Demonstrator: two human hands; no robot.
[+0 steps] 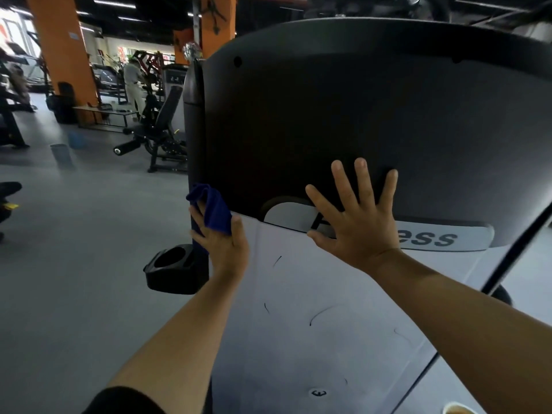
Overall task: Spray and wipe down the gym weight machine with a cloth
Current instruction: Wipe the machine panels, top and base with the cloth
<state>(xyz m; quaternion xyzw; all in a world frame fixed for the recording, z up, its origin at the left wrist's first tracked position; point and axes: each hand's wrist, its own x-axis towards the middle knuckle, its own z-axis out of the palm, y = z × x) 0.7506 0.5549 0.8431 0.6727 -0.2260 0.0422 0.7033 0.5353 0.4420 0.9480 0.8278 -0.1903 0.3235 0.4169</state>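
The weight machine's shroud fills the view: a dark upper panel [343,115] over a light grey lower panel [313,309] that carries a logo band. My left hand [222,245] holds a bunched dark blue cloth [213,209] against the machine's left edge, at the seam between the two panels. My right hand [357,222] lies flat on the shroud with its fingers spread, covering part of the logo. No spray bottle is in view.
A black cup holder [171,268] juts from the machine's left side, just below my left hand. Grey floor [74,264] stretches to the left. Farther back stand a black bench machine [158,135], orange pillars [64,46] and a person [133,82].
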